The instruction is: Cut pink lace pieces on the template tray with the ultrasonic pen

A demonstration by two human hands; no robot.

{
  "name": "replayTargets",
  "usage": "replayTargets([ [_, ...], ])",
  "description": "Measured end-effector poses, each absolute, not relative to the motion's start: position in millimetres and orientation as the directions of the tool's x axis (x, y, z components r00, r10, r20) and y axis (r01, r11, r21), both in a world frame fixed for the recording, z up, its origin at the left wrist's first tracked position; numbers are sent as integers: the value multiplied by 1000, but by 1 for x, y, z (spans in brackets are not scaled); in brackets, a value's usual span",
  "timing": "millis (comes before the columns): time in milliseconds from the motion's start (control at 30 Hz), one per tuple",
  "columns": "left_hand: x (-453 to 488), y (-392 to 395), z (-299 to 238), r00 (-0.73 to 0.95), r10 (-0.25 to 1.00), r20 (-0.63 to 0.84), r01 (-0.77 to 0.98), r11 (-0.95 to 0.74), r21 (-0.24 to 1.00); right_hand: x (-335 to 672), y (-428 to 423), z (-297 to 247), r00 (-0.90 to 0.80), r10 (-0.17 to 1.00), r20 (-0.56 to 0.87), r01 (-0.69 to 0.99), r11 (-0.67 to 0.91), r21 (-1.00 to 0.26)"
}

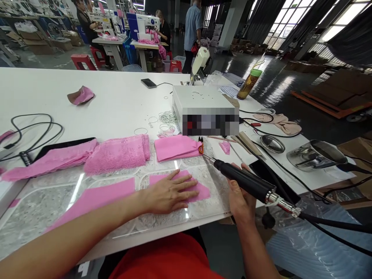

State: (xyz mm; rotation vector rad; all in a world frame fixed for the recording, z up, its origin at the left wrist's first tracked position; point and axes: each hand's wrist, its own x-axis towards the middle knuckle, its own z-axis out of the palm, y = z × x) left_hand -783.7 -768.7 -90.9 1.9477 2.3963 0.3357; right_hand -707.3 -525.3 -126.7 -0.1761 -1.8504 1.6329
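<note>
My left hand (171, 193) lies flat with its fingers spread on a pink fabric piece (203, 192) over the marbled board. In my right hand (240, 203) is a black corded hand tool (247, 177). Its thin metal tip points up and left, close to the folded pink fabric (174, 149) and small orange-handled snips (201, 147). Another pink fabric piece (99, 197) is partly covered by my left forearm. Behind it sit a stack of pink lace fabric (117, 154) and a longer pink strip (58, 157).
A grey box unit (203, 97) stands behind the folded fabric. Cables, a metal pot (315, 155) and a round metal lid (272, 143) occupy the right side. A phone (148, 83) and bottle (249, 84) are farther back. People and sewing machines (143, 27) appear beyond the table.
</note>
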Motion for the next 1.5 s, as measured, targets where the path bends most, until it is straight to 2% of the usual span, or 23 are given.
replayTargets([
  [100, -787, -767, -97, -214, 972, 97, 961, 192, 197, -721, -530, -127, -703, 618, 352, -429, 26, -903],
  [200, -787, -769, -99, -218, 972, 83, 961, 199, 194, -736, -527, -122, -635, 718, 287, -471, -65, -879],
  [300, -787, -770, -99, -222, 972, 76, 961, 205, 184, -746, -520, -113, -568, 779, 265, -474, -46, -879],
  [467, -787, -769, -102, -221, 968, 123, 962, 195, 191, -734, -507, -90, -493, 809, 321, -436, 89, -896],
  [567, -788, -768, -104, -211, 969, 133, 961, 180, 211, -716, -504, -77, -520, 785, 337, -418, 110, -902],
  [667, -788, -767, -105, -204, 969, 138, 960, 170, 224, -703, -505, -68, -619, 694, 368, -414, 110, -904],
  [800, -788, -767, -104, -204, 972, 116, 958, 175, 225, -701, -512, -69, -682, 626, 379, -455, 42, -889],
  [900, -788, -767, -102, -205, 974, 99, 958, 179, 223, -704, -515, -73, -688, 619, 380, -491, -11, -871],
  [1133, -788, -767, -101, -218, 971, 102, 955, 190, 228, -707, -518, -71, -691, 608, 392, -473, 30, -881],
  [1300, -788, -767, -102, -212, 969, 124, 957, 180, 230, -711, -519, -69, -701, 612, 367, -502, -57, -863],
  [1500, -790, -768, -103, -206, 976, 68, 958, 186, 220, -716, -516, -70, -685, 602, 410, -585, -120, -802],
])
